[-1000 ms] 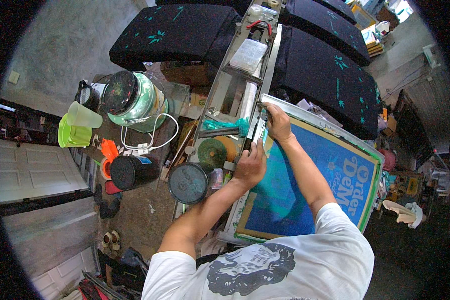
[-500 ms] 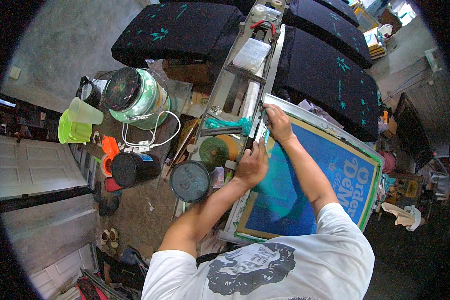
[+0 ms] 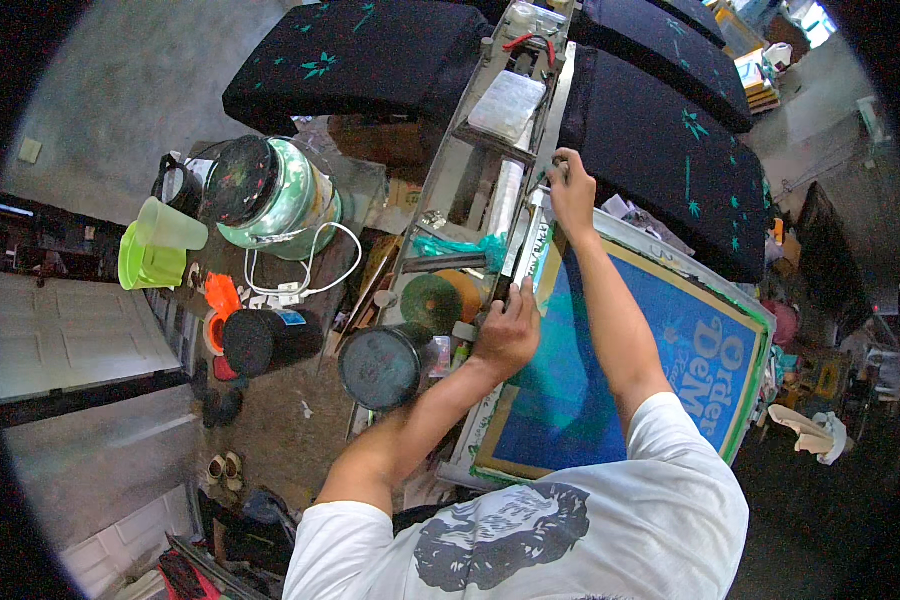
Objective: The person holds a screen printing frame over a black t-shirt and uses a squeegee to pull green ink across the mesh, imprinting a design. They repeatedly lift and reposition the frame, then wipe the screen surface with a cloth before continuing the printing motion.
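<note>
A screen-printing screen (image 3: 630,330) with blue mesh, pale lettering and tan tape lies beside a long metal rail assembly (image 3: 440,210). My left hand (image 3: 505,330) has its fingertips curled on the screen's left frame edge, beside a labelled strip. My right hand (image 3: 573,200) is farther up, fingers bent round a small dark piece at the upper end of that edge; I cannot make out what it is. A round black-lidded container (image 3: 378,368) stands left of my left wrist. A green plastic bundle (image 3: 455,247) hangs on the rail.
Black padded platens (image 3: 660,120) with teal leaf prints flank the rail. At left stand a green tub (image 3: 295,205), stacked green cups (image 3: 150,262), an orange object (image 3: 220,292), a white cable (image 3: 340,270) and a black canister (image 3: 260,343). A white door (image 3: 90,330) is far left.
My right hand has moved up along the frame edge, away from me, uncovering more of the labelled strip. My left hand has shifted only slightly.
</note>
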A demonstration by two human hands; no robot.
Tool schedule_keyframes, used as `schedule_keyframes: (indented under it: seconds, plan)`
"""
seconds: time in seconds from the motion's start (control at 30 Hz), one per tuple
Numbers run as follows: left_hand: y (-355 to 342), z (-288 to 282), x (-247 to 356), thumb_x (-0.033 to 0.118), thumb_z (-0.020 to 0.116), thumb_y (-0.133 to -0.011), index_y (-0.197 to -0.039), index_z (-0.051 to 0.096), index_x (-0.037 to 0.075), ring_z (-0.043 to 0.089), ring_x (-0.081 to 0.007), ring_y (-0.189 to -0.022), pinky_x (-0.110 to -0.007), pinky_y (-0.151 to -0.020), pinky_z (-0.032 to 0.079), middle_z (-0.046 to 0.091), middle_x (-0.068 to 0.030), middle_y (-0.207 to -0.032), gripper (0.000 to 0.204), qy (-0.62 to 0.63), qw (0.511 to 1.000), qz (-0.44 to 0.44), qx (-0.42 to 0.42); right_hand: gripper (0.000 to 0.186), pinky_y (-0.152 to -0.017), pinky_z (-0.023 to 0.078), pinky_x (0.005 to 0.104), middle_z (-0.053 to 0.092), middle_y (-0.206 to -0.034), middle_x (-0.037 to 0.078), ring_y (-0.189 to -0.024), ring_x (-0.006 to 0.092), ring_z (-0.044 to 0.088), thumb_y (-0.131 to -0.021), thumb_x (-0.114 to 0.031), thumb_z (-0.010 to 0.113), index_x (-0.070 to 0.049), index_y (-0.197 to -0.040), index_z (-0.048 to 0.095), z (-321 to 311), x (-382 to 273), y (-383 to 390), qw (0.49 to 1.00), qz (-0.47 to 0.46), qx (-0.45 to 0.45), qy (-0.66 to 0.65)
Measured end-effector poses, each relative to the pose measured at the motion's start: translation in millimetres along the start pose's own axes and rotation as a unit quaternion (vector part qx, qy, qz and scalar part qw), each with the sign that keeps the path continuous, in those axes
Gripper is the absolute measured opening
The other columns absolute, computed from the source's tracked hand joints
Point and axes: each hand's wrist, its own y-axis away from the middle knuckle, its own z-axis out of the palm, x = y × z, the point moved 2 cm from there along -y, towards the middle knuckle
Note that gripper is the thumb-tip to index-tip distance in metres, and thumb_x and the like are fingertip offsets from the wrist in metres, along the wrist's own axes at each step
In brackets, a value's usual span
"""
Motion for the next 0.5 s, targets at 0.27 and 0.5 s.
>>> schedule_keyframes:
  seconds: [0.27,0.5]
  plan:
    - [-3,2,0,0.015,0.054,-0.087,-0.104,0.068,-0.007,0.063,-0.0335,-0.11,-0.039,-0.075,0.048,0.059,-0.029,-0.13,0.031,-0.015,1.0,0.019,-0.004,0.038,-0.092,0.052,0.0435,0.071,-0.105,0.024,-0.102,0.0361,0.069,-0.075,-0.028,0.069,-0.004,-0.104,0.074,39,64,-56,0.948,0.267,-0.153,0.082]
    - [-4,-1,-2,0.016,0.052,-0.088,-0.106,0.068,-0.008,0.062,-0.0346,-0.111,-0.039,-0.077,0.048,0.057,-0.0299,-0.131,0.034,0.014,1.0,0.007,-0.004,0.038,-0.09,0.052,0.0422,0.07,-0.105,0.025,-0.099,0.0372,0.069,-0.078,-0.027,0.067,0.0,-0.105,0.071,39,60,-54,0.959,0.237,-0.133,0.072]
